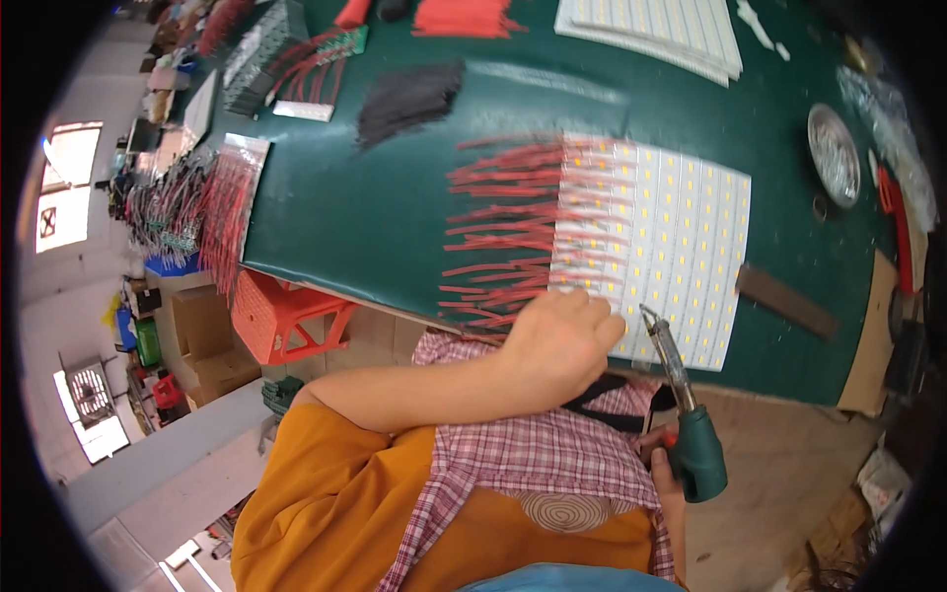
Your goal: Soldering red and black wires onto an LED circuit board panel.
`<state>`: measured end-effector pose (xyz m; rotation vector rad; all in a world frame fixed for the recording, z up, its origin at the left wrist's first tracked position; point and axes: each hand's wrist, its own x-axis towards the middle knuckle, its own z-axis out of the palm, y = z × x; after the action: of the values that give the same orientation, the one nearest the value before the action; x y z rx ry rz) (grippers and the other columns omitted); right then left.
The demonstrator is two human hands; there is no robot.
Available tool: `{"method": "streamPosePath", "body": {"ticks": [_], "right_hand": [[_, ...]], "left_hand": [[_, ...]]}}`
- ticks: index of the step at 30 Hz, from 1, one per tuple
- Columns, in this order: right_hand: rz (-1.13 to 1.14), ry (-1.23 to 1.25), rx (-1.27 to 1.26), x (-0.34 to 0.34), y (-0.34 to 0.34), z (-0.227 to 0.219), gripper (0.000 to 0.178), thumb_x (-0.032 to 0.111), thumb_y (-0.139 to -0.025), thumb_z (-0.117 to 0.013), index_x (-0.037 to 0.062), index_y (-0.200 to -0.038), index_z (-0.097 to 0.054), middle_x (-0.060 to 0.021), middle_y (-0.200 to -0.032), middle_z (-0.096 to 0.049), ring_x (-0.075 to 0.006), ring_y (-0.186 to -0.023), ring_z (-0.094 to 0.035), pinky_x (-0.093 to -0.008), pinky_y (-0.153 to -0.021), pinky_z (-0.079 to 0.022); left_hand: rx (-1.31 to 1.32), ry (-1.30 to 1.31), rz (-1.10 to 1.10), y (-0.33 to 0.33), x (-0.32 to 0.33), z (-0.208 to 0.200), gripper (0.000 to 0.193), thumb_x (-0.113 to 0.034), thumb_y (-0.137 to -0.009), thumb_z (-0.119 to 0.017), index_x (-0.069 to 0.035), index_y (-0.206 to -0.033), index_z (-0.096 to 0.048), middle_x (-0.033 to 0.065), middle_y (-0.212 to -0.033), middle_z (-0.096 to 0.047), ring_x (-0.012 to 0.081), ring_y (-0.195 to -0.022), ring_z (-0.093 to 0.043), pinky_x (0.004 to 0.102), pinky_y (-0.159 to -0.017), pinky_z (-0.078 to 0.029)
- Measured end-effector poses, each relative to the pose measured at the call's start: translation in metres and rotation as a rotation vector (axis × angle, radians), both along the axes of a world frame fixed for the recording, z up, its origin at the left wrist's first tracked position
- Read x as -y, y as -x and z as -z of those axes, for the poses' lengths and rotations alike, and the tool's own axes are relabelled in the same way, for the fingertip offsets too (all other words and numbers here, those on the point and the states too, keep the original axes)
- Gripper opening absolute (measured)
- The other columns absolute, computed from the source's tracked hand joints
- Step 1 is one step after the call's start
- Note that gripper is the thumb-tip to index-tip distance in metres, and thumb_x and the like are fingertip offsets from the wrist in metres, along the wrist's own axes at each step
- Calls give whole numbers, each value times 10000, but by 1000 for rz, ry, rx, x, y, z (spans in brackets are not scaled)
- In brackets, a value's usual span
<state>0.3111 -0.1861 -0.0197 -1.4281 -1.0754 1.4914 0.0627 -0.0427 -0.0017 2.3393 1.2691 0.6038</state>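
A white LED panel (pixel 681 237) with rows of small yellow chips lies on the green table. Red wires (pixel 503 232) stick out from its left side in a row. My left hand (pixel 564 340) rests at the panel's near left corner, its fingers curled by the nearest wires; whatever they pinch is hidden. My right hand (pixel 663 459) grips the green handle of a soldering iron (pixel 698 444), partly behind it. The iron's metal tip points up and left, over the near part of the panel; whether it touches cannot be told.
Bundles of black wires (pixel 409 99) and red wires (pixel 464 17) lie farther back. Stacked white panels (pixel 656 35) sit at the far edge. A round metal dish (pixel 835 156) and a dark flat strip (pixel 787 301) are on the right. A red stool (pixel 286 321) stands left of the table.
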Motion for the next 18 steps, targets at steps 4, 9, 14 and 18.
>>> {"method": "streamPosePath", "body": {"ticks": [4,9,14,18], "right_hand": [[-23,4,-135,-29,12,-4,205,2,-933,-618,-14,-1137,-625,-88,-970,-681,-143,-814,-616,-295,-756,-504],[19,-95,-63,-34,8,3,318,-7,-945,-611,5,-1260,-566,-108,-978,-669,-102,-721,-580,-251,-638,-494],[51,-67,-125,-40,13,-2,363,-15,-946,-612,29,-1301,-546,-117,-993,-667,-88,-696,-568,-227,-606,-489],[-4,-21,-27,-32,8,-9,366,-17,-949,-607,28,-1307,-539,-109,-998,-667,-92,-720,-579,-238,-627,-502]], "left_hand": [[-55,-3,67,14,-7,-9,135,-112,-745,-679,-80,-832,-582,81,-806,-574,300,-762,-600,439,-670,-483],[32,-251,-234,105,-108,-44,136,-28,-870,-602,-13,-983,-677,110,-882,-625,306,-849,-598,399,-781,-493],[-324,-150,-342,235,-209,-38,229,-97,-946,-571,-43,-1116,-714,102,-1094,-693,318,-1076,-596,406,-933,-489],[-339,-14,-390,243,-205,-54,180,-119,-911,-641,-40,-1041,-737,104,-1058,-690,313,-1057,-595,405,-922,-486]]}}
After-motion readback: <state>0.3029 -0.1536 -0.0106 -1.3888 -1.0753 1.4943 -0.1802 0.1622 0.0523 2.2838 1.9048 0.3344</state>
